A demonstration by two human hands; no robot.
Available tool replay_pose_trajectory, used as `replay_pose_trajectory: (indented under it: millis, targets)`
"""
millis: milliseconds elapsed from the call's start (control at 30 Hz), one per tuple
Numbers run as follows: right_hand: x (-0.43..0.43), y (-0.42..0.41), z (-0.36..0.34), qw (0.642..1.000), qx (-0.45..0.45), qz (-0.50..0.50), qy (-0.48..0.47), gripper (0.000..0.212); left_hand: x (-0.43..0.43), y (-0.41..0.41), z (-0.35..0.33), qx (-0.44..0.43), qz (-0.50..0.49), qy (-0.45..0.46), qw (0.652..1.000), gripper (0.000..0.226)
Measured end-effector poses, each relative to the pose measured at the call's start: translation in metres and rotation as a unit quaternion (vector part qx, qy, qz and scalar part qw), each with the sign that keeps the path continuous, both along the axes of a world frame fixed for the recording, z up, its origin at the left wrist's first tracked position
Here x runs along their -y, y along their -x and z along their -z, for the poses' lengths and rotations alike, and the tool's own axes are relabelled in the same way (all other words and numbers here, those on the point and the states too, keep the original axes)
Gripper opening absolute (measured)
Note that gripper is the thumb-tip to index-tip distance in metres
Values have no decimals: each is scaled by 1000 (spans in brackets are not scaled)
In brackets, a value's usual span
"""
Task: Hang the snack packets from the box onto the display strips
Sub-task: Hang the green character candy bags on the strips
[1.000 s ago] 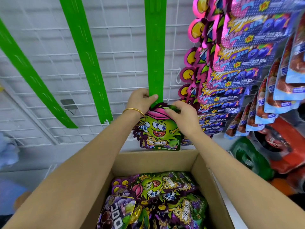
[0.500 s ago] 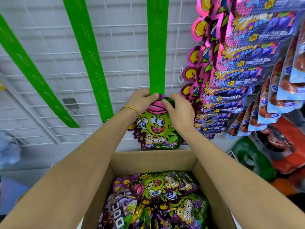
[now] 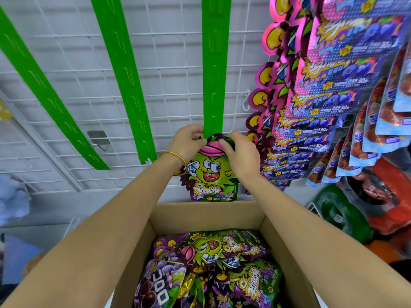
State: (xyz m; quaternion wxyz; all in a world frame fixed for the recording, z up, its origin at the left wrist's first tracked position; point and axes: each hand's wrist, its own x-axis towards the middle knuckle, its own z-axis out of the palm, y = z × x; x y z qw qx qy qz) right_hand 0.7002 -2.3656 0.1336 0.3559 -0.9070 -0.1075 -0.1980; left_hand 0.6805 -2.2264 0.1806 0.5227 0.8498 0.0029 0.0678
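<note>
Lime-green snack packet (image 3: 211, 174), printed with a grinning cartoon face, hangs upright at the bottom end of the green display strip (image 3: 215, 63), just above the far wall of the cardboard box (image 3: 209, 215) at its six o'clock. The left hand (image 3: 188, 142) pinches the packet's top edge at ten o'clock, and the right hand (image 3: 241, 156) curls its fingers (image 3: 224, 144) over the top at two o'clock. Gripping it on both sides appears meant to hold the header flat and square to the strip while the hang hole is worked onto a hook. A small green tab (image 3: 213, 138) shows between the hands at twelve o'clock, but whether it has passed fully through the hole cannot be told, since the fingers cover most of the header.

More packets (image 3: 213, 252) lie loose in the box, within easy reach below the work. Two bare green strips (image 3: 122, 74) slant across the white wire grid (image 3: 169, 96) toward nine o'clock, seemingly waiting for stock. Toward three o'clock, pink-and-blue packets (image 3: 322, 96) overlap down a filled strip, with red pouches (image 3: 389, 107) beyond them.

Both forearms hide the box's side walls, and its near end is cut off by the frame. All the strips run out of view at the top. Shapes at the far left are too blurred to identify.
</note>
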Motion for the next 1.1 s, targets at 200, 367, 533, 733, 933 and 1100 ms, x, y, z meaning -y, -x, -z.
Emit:
replay_pose_trajectory:
  millis: [200,367,533,733,933,1100]
  targets:
    - [-6,0,-3,999,50,-13,-4,27,-8,-3,9,55,-3,-59,997,37]
    - [-5,2,11,1000,12,-12,-2,25,-10,-1,18,42,5,-82,996,43]
    - [-6,1,11,1000,5,-1,26,26,-13,2,23,50,-6,-103,993,43]
    - [-2,8,8,999,-6,-18,27,28,-18,14,31,111,-38,-161,980,52]
    - [17,69,41,996,80,-22,-45,21,-40,85,65,105,-35,-209,972,49]
    - [21,98,133,905,-357,-184,138,52,-62,114,94,-104,6,-140,985,35]
